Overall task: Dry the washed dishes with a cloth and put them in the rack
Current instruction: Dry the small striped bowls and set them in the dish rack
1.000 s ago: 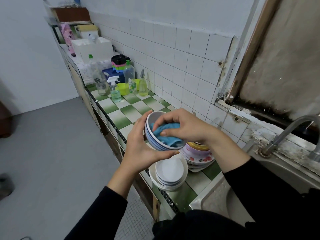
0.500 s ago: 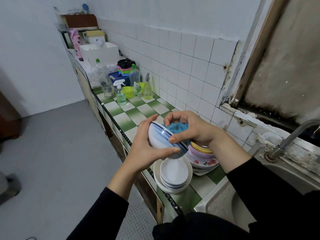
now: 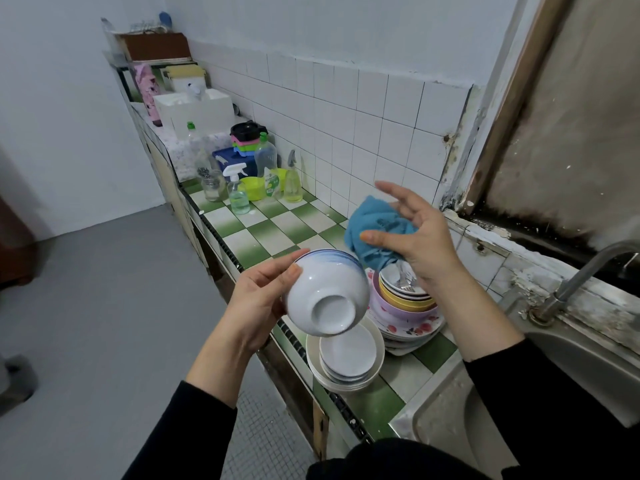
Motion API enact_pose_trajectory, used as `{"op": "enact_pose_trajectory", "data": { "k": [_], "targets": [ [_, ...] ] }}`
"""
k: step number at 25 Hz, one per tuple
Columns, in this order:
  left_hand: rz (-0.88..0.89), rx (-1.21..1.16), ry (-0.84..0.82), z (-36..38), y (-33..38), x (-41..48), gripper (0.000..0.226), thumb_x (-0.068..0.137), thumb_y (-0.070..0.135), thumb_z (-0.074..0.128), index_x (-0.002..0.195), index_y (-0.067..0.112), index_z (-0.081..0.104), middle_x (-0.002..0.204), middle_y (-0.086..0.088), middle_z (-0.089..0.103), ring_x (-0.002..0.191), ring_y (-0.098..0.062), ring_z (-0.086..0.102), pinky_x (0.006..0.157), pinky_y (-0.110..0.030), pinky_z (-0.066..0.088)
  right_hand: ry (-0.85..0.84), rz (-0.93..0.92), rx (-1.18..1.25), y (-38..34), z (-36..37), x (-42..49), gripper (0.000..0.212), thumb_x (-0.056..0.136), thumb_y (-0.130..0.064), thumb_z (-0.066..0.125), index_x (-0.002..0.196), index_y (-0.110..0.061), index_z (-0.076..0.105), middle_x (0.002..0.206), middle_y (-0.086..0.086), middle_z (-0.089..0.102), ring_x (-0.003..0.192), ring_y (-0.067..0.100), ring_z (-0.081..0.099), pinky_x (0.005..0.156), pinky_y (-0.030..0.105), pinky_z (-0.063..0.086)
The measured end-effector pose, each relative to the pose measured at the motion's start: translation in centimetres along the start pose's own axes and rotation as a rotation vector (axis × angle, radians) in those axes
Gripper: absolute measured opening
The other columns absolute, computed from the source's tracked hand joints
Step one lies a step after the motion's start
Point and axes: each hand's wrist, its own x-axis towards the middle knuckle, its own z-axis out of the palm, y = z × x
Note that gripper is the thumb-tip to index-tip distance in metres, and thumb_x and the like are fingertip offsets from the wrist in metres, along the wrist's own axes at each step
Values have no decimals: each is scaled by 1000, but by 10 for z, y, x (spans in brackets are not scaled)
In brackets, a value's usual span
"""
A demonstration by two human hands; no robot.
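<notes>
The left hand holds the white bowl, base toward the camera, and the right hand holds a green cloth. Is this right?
No: in the head view the cloth is blue, not green. The left hand holds the white bowl, base toward the camera, and the right hand holds a blue cloth.

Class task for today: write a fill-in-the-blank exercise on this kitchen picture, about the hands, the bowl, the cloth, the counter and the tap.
1. The cloth held in the right hand is ____ in colour.
2. The left hand holds the bowl with its ____ toward the camera.
3. The counter is tiled in white and ____.
4. The tap stands on the person's ____ side.

Missing words: blue; base; green; right.
</notes>
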Motion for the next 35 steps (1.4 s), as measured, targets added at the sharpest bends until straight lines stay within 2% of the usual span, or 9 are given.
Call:
{"op": "enact_pose_trajectory", "data": {
  "k": [3,6,9,11,16,20,26,31,35],
  "targets": [
    [4,62,134,6,-6,2,22,80,19,66,101,20,73,88,1,74,73,-13,64,58,-24,53,114,-106,16,-12,-1,-13,61,63,2,80,115,-24,63,108,1,68,96,12,69,78,25,57],
    [-22,-38,208,15,-15,7,21,90,11,59,108,14,69,86,1,74,70,-12,66,55,-24,55,4,-195,-240,2,20,-46,54,69,-7,84,112,-33,64,111,-7,65,101,1,63,85,15,50],
    [-79,-159,220,30,-24,9,21,91,-4,55,105,5,67,81,-8,74,67,-16,70,60,-25,58,-93,-454,-827,46,48,-70,47,74,-32,71,120,-35,63,118,-6,60,115,8,53,100,28,39],
    [-83,-171,223,36,-26,7,23,91,-7,53,103,6,68,81,-8,74,68,-16,70,61,-25,59,-35,-469,-985,67,50,-66,45,77,-44,62,121,-36,62,128,-3,58,122,17,50,102,38,37],
    [73,-42,249,37,-15,15,19,91,3,56,104,9,70,87,1,76,80,-11,69,75,-27,58,110,-203,-492,64,47,-52,40,85,-49,62,121,-32,62,133,-3,56,122,10,53,99,26,47],
    [113,-1,217,51,-15,8,19,89,3,59,99,13,72,94,1,76,89,-12,68,86,-28,55,360,100,-209,55,24,-20,6,92,-33,63,95,-37,66,104,-4,69,104,18,65,95,41,52],
    [61,-218,424,62,-9,10,17,93,2,56,103,8,69,84,-2,74,72,-12,69,64,-23,58,-74,-451,-562,55,29,-41,34,84,-30,63,118,-26,64,127,-3,61,121,6,54,103,24,43],
    [210,-33,406,71,-3,4,20,93,2,57,98,16,70,92,4,74,82,-9,68,79,-24,58,83,-218,-382,43,17,-16,18,82,-38,62,100,-38,64,92,-19,69,87,1,64,78,25,51],
    [181,-36,504,66,4,13,17,93,3,58,101,10,71,89,0,72,84,-14,65,86,-35,55,-34,-517,-557,61,20,-40,37,88,-25,59,124,-20,60,136,0,55,130,11,49,107,26,40]
  ]
}}
